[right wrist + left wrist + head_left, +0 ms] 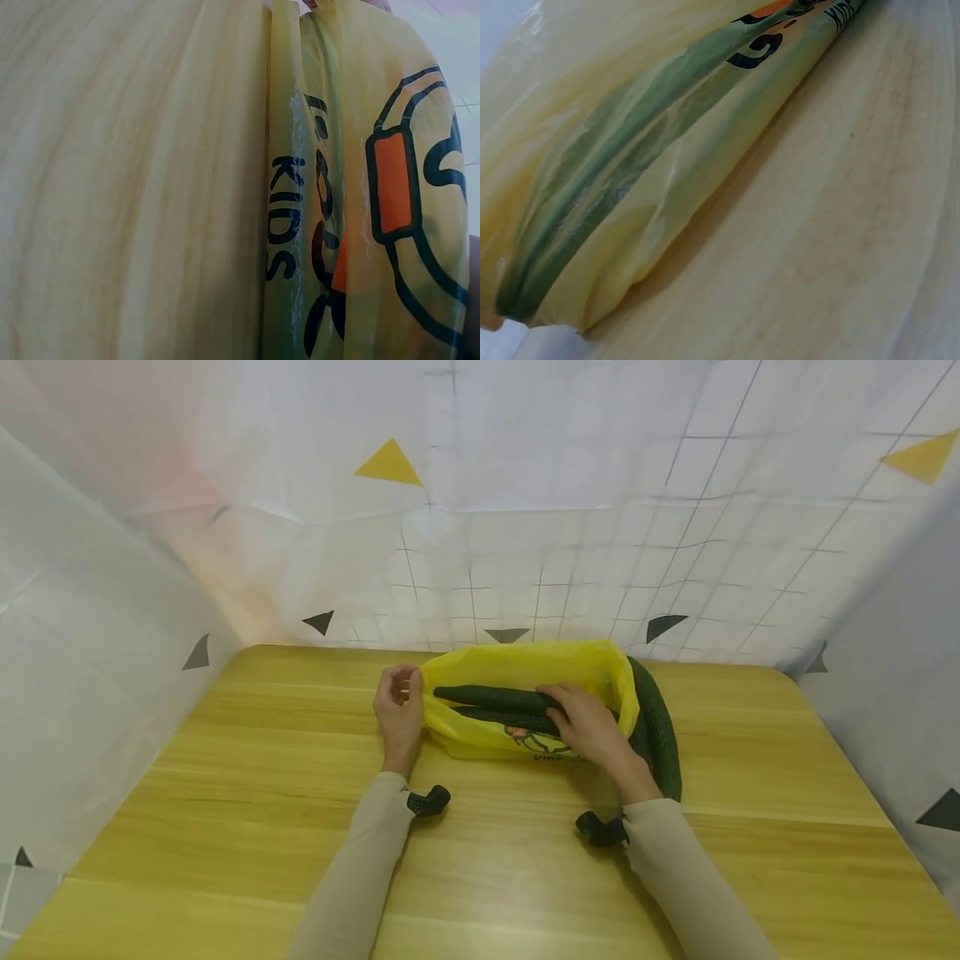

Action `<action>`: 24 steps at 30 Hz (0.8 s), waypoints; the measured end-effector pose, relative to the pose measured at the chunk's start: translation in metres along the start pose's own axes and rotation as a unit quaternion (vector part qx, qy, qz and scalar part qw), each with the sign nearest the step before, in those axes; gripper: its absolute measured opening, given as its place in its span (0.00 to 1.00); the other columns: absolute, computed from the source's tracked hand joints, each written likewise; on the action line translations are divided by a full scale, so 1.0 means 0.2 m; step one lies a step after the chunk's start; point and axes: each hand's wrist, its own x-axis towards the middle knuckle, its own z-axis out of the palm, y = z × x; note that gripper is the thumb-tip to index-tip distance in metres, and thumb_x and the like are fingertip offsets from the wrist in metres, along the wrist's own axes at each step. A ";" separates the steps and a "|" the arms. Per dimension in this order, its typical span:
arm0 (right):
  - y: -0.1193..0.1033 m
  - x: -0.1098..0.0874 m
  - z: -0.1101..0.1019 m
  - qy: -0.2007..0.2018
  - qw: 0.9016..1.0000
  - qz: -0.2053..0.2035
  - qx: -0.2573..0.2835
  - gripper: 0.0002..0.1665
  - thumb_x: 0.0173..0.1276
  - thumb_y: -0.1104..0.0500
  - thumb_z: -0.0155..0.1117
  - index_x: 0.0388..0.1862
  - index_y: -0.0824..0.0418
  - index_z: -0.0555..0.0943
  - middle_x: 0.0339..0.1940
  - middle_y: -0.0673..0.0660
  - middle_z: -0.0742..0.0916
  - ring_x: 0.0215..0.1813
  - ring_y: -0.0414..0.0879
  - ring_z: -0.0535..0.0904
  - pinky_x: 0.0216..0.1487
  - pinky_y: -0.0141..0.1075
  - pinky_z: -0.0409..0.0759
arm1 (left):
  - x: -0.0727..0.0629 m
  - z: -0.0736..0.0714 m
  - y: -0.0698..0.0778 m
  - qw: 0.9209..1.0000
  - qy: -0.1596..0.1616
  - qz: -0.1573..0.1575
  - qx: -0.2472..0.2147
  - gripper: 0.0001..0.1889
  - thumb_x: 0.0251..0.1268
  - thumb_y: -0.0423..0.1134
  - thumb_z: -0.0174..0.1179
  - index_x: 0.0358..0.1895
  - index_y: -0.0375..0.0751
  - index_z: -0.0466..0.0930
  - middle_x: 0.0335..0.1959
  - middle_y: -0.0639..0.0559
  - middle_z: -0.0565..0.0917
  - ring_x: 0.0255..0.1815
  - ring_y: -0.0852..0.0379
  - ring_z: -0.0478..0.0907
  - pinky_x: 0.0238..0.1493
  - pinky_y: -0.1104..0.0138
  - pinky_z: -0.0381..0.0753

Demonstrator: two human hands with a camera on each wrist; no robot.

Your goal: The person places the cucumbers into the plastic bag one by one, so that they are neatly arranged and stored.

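A yellow plastic bag lies on its side on the table with its mouth spread. At its left end my left hand pinches the edge of the mouth. My right hand reaches into the opening and grips the right end of a dark green cucumber. Another cucumber lies just in front of it inside the bag. Green shapes show through the thin plastic bag in the left wrist view. In the right wrist view, the printed bag hides the right fingers.
To the right of the bag, more long cucumbers lie on the wooden table, partly behind my right forearm. White sheets with grid lines and triangles stand at the back and both sides.
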 end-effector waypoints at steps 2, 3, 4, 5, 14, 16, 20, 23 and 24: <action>0.00 0.00 0.00 0.000 1.000 0.003 0.001 0.24 0.70 0.63 0.56 0.65 0.60 0.71 0.56 0.61 0.81 0.52 0.58 0.79 0.50 0.50 0.78 | 0.00 0.00 0.00 1.000 -0.001 0.000 0.000 0.11 0.68 0.38 0.56 0.46 0.34 0.76 0.40 0.44 0.80 0.38 0.62 0.74 0.38 0.72 0.74; 0.00 0.00 0.00 0.001 1.000 0.004 0.001 0.24 0.70 0.63 0.56 0.64 0.60 0.71 0.56 0.61 0.81 0.53 0.58 0.79 0.51 0.50 0.78 | 0.00 0.00 0.00 1.000 -0.001 0.000 -0.002 0.11 0.68 0.38 0.56 0.46 0.34 0.76 0.40 0.44 0.80 0.38 0.62 0.74 0.38 0.72 0.74; 0.00 0.00 0.00 0.001 1.000 0.005 0.002 0.24 0.70 0.63 0.56 0.64 0.60 0.72 0.56 0.61 0.81 0.53 0.58 0.79 0.51 0.50 0.78 | 0.00 0.00 0.00 1.000 -0.001 0.000 -0.002 0.11 0.68 0.38 0.56 0.46 0.34 0.76 0.40 0.44 0.80 0.38 0.62 0.75 0.37 0.72 0.74; 0.00 -0.01 0.00 0.000 1.000 0.005 0.002 0.24 0.70 0.62 0.56 0.64 0.60 0.72 0.56 0.61 0.81 0.53 0.58 0.79 0.51 0.50 0.78 | 0.00 0.00 0.00 1.000 -0.002 0.001 -0.002 0.11 0.68 0.38 0.56 0.46 0.34 0.76 0.40 0.44 0.80 0.38 0.62 0.75 0.37 0.72 0.74; 0.01 -0.01 -0.02 -0.022 0.999 0.026 0.007 0.25 0.71 0.59 0.55 0.66 0.59 0.70 0.60 0.61 0.79 0.57 0.58 0.77 0.54 0.51 0.76 | 0.00 0.00 0.00 1.000 -0.010 -0.006 -0.001 0.11 0.68 0.38 0.56 0.46 0.34 0.76 0.41 0.44 0.80 0.38 0.61 0.75 0.38 0.71 0.74; 0.00 -0.01 -0.03 -0.029 0.999 0.029 0.009 0.25 0.72 0.58 0.55 0.66 0.60 0.69 0.61 0.61 0.78 0.59 0.58 0.76 0.56 0.52 0.75 | 0.00 0.00 0.00 1.000 -0.012 -0.006 0.000 0.11 0.68 0.39 0.56 0.47 0.34 0.76 0.41 0.44 0.80 0.38 0.61 0.75 0.38 0.71 0.74; 0.00 -0.02 -0.05 -0.037 0.999 0.035 0.015 0.24 0.72 0.57 0.55 0.65 0.60 0.70 0.63 0.61 0.77 0.61 0.58 0.74 0.59 0.53 0.73 | 0.00 0.00 0.00 1.000 -0.014 -0.002 -0.001 0.11 0.68 0.39 0.56 0.47 0.35 0.76 0.41 0.44 0.80 0.38 0.61 0.75 0.38 0.71 0.74; 0.00 -0.02 -0.06 -0.039 0.998 0.038 0.019 0.23 0.71 0.57 0.55 0.63 0.60 0.73 0.62 0.60 0.78 0.61 0.58 0.74 0.59 0.52 0.73 | 0.00 0.00 0.00 1.000 -0.014 0.002 -0.003 0.11 0.67 0.39 0.57 0.46 0.35 0.76 0.40 0.45 0.80 0.38 0.62 0.75 0.37 0.72 0.75; 0.00 -0.02 -0.06 -0.039 0.998 0.038 0.020 0.22 0.71 0.57 0.55 0.63 0.60 0.73 0.62 0.60 0.78 0.61 0.57 0.74 0.59 0.52 0.73 | 0.00 0.00 -0.01 1.000 -0.014 0.003 -0.002 0.11 0.67 0.39 0.57 0.46 0.35 0.76 0.40 0.45 0.80 0.38 0.62 0.75 0.37 0.72 0.75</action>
